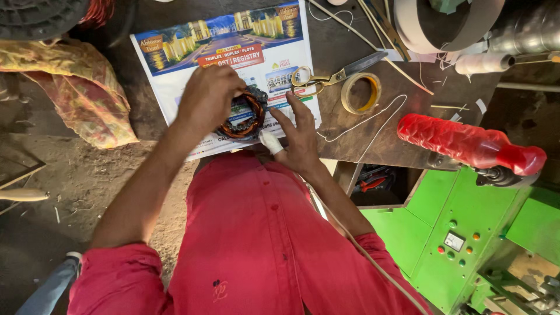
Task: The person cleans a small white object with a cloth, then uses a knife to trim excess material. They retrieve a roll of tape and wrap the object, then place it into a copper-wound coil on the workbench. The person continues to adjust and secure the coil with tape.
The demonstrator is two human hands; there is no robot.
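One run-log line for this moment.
left hand: on copper coil | right hand: beside coil, fingers spread | under: printed flyer | scissors idle

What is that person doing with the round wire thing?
A person in a red shirt leans over a dark workbench. Their left hand rests on top of a ring wound with copper wire, which lies on a printed poster. Their right hand, with a white wrap on the thumb, touches the ring's side with spread fingers. Scissors, a roll of tape and white string lie nearby.

A round copper-wound motor coil (245, 114) lies flat on a printed flyer (175, 81).
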